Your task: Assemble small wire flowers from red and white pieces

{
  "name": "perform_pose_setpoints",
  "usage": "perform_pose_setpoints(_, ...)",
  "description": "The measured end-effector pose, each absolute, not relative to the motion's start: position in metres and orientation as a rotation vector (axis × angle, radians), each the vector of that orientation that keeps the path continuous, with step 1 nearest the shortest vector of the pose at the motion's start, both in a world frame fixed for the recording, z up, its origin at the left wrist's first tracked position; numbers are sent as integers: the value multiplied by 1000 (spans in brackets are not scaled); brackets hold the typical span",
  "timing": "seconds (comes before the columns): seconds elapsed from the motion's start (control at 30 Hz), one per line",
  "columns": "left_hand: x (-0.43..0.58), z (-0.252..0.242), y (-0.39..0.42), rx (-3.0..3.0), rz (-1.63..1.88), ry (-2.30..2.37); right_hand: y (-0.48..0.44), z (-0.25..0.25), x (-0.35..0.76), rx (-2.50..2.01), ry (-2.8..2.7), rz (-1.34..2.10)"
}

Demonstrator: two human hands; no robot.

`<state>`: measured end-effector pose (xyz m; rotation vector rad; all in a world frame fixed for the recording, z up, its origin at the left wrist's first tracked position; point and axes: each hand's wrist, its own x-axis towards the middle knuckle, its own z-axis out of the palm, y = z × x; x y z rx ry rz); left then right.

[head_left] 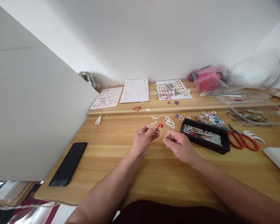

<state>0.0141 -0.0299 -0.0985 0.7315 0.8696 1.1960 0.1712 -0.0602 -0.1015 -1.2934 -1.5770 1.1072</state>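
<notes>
Both hands are hovering just above the wooden table [121, 149], near its middle and close together without touching. The left hand [143, 138] is curling its fingers inward, thumb and fingertips pressing together on one end of a thin pale strand [157, 132]. A small red piece [160, 125] is showing right at those fingertips; whether it is threaded on the strand is too small to tell. The right hand [177, 143] is pinching the strand's other end between thumb and forefinger, its remaining fingers folding loosely underneath. A black tray of beads [224, 146] is lying just beside the right hand, with red scissors [242, 140] next to it.
</notes>
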Motion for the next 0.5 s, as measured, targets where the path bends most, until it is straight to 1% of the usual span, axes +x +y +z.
perform_pose_setpoints(0.13,14,-100,-29,715,1213,829,-57,-102,172,-1267,-1513,1196)
perform_pose_setpoints(0.5,17,-97,-33,674,1175,755,-54,-110,174,-1253,-1525,1207)
